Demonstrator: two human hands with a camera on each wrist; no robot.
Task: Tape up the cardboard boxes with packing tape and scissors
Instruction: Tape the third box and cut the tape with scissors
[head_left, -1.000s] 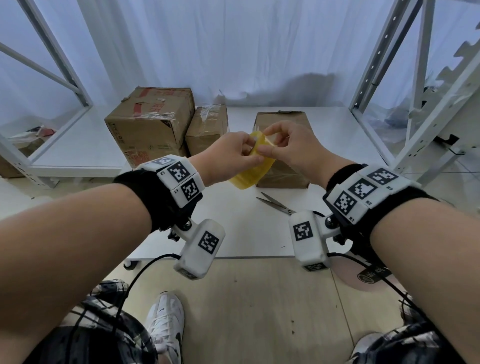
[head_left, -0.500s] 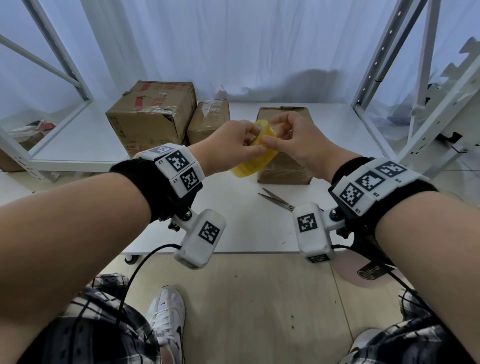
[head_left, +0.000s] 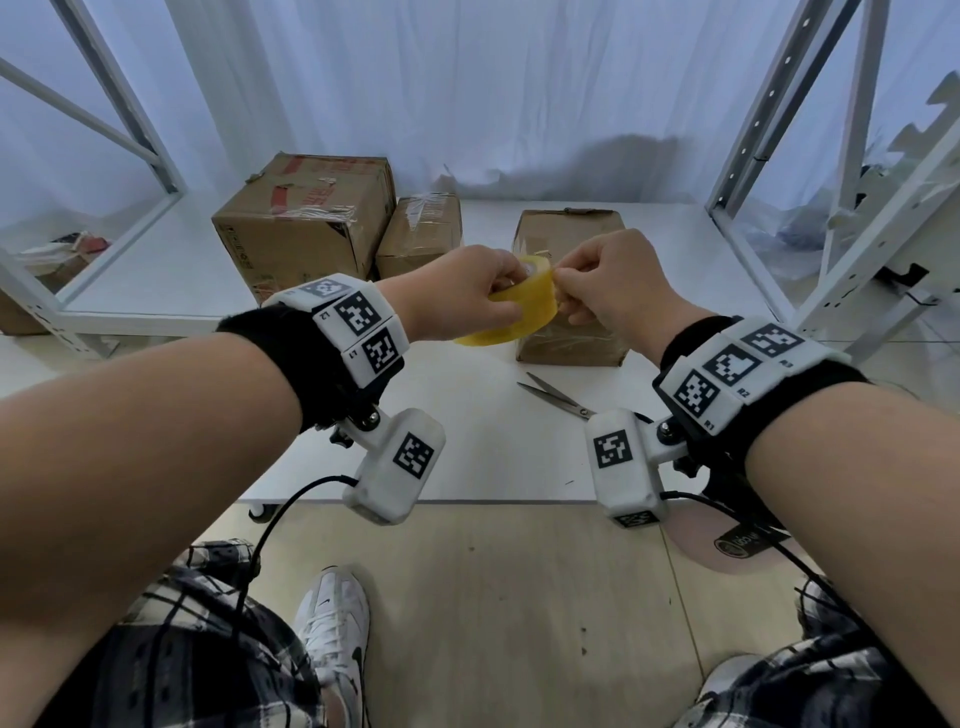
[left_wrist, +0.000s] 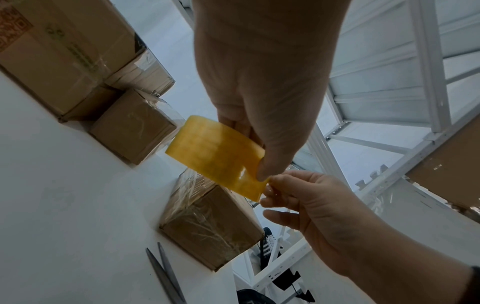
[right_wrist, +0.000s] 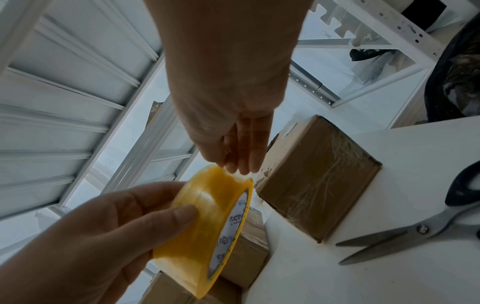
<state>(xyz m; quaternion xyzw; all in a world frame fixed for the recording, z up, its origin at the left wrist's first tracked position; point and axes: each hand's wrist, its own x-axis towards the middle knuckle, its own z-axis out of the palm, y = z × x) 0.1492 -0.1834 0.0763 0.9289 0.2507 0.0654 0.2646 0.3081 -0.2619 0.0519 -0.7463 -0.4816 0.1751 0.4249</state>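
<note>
Three boxes (head_left: 306, 218) stood on the white worktop (head_left: 478, 431), all showing clear tape or film on their faces. Large box, far left, with red printing on its top. Middle box (head_left: 421, 234), smaller, just beside the large one. Third box (head_left: 571, 343), set apart to the right, nearest the hands, wrapped in wrinkled clear film.

One tape roll (head_left: 511, 306), yellow, with a white printed core, was held in the air above the worktop, in front of the third box and clear of it.

Left hand (head_left: 457, 296): fingers curled round the roll, thumb pressed on its outer face, other fingers through or behind the core.

Right hand (head_left: 613, 286): fingertips (right_wrist: 241, 164) bunched together at the roll's upper edge, touching its outer face; whether a loose tape end was pinched between them could not be told.

One pair of scissors (head_left: 558, 397), metal blades, dark handles, lay flat on the worktop near the third box, on the near side, blades parted, touched by neither hand.

Two wrist units, white with black square markers, one strapped on each forearm over a dark band.

White metal shelving stood to both sides of the worktop; a white curtain hung behind. Checked trousers and a white shoe (head_left: 337, 639) showed below, on a pale wood floor.
</note>
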